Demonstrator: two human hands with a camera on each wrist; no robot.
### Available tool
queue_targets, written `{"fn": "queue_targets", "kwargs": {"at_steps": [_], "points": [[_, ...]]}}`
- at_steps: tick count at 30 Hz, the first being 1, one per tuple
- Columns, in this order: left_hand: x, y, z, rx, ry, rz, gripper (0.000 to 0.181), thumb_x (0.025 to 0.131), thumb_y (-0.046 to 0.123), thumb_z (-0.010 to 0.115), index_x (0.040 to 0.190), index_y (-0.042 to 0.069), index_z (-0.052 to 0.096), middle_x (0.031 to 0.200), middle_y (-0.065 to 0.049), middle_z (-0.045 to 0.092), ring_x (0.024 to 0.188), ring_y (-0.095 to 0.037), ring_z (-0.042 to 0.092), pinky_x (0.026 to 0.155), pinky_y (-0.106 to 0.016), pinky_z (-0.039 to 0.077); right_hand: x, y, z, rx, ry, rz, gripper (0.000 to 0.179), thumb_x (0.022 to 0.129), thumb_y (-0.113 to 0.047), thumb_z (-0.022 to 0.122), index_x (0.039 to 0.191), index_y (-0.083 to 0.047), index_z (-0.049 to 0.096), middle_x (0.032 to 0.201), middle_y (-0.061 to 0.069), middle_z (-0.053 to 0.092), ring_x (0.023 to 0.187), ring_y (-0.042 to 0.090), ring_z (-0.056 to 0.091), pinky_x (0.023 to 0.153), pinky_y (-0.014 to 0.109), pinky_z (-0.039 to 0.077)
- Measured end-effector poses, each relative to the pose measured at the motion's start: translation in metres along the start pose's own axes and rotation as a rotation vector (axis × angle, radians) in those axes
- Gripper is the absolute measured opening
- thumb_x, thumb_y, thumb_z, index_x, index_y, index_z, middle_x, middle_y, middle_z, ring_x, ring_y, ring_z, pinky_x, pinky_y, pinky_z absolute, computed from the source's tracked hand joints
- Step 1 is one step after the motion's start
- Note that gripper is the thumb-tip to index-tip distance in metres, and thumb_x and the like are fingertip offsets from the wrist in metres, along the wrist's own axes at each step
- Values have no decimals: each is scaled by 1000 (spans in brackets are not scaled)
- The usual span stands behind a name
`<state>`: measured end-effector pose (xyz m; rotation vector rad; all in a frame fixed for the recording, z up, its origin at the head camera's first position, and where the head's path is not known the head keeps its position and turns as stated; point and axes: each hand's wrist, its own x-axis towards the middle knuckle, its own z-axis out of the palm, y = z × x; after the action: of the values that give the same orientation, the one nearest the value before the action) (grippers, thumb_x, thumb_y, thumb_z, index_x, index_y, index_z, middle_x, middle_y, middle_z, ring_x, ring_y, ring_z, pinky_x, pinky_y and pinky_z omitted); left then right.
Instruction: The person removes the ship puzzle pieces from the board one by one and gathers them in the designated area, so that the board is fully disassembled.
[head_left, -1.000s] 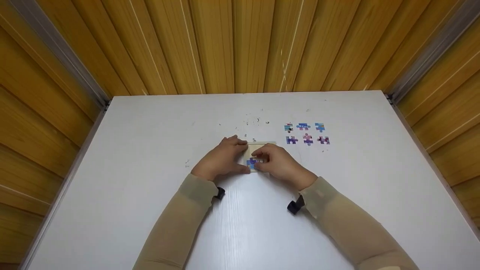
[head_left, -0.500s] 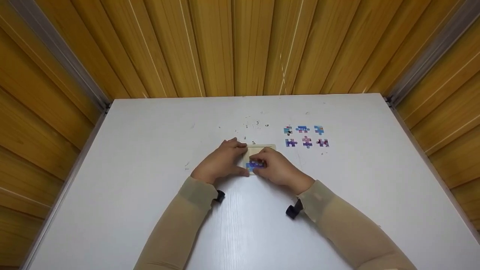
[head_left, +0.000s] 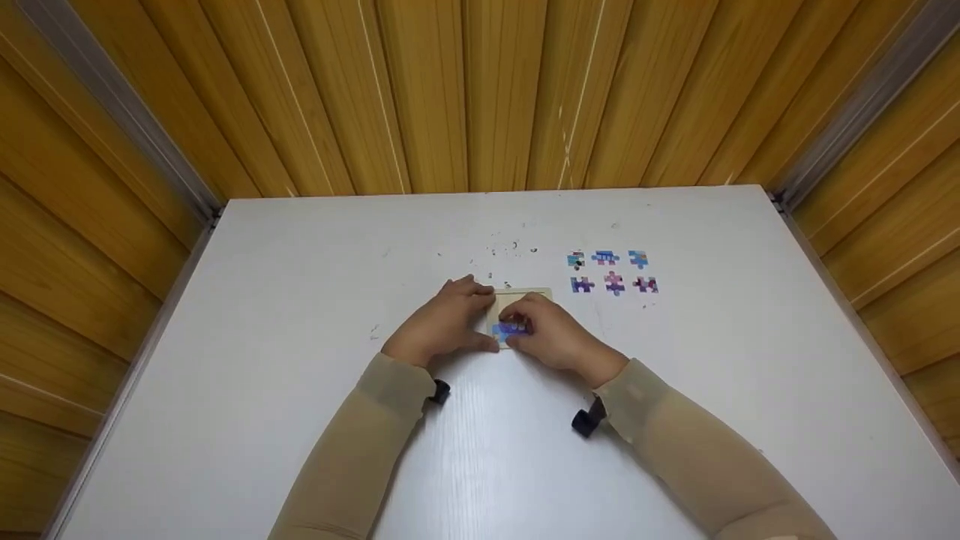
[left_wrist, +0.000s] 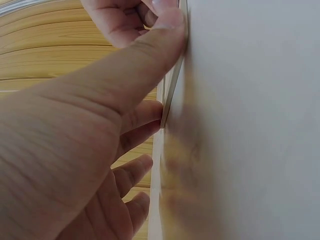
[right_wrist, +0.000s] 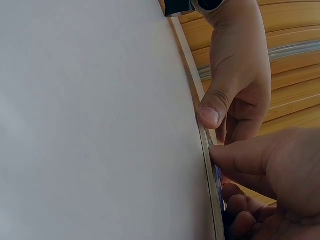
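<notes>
A small pale wooden puzzle tray lies flat on the white table. My left hand grips its left side, with the thumb at the near corner and a finger at the far corner. In the left wrist view the thumb presses on the tray's edge. Blue and purple jigsaw pieces lie along the near side inside the tray. Over them, my right hand pinches a purple-blue jigsaw piece between curled fingers and thumb; its right part is hidden by the hand.
Several loose jigsaw pieces lie in two rows to the right, beyond the tray. Small dark marks dot the white table behind the tray. Wood-patterned panels stand along the back and sides.
The right hand has lowered the purple-blue piece beside the blue one, so more purple shows along the tray's near side. The left hand keeps its hold; the head view has shifted slightly.
</notes>
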<state>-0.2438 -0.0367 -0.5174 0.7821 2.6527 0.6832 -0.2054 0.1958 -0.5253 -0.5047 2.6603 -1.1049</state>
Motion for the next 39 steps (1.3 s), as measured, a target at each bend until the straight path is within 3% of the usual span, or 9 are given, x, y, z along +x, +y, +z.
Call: {"fn": "queue_targets", "kwargs": {"at_steps": [9,24,39], "points": [[0,-1,2,5,2,4,89,93,44,96,165,8,58,177,-4,51,177,-34,26,145,-50,27,-2,-1,3,43,-4,37,34,105,-9,79,138,-9,73,138,12,68,134,32,68,121,53,56],[1,-2,1,24,-11,10,91,93,46,95,167,9,56,178,-4,50,177,-33,25,146,-50,26,0,1,3,4,1,25,32,107,-8,74,139,-6,75,134,12,71,126,29,69,119,52,56],[-1,-1,2,20,-8,7,89,94,47,93,167,10,57,178,-2,50,178,-31,24,146,-49,25,0,2,3,65,16,38,32,104,-3,74,136,-9,73,135,11,73,128,30,69,119,53,56]]}}
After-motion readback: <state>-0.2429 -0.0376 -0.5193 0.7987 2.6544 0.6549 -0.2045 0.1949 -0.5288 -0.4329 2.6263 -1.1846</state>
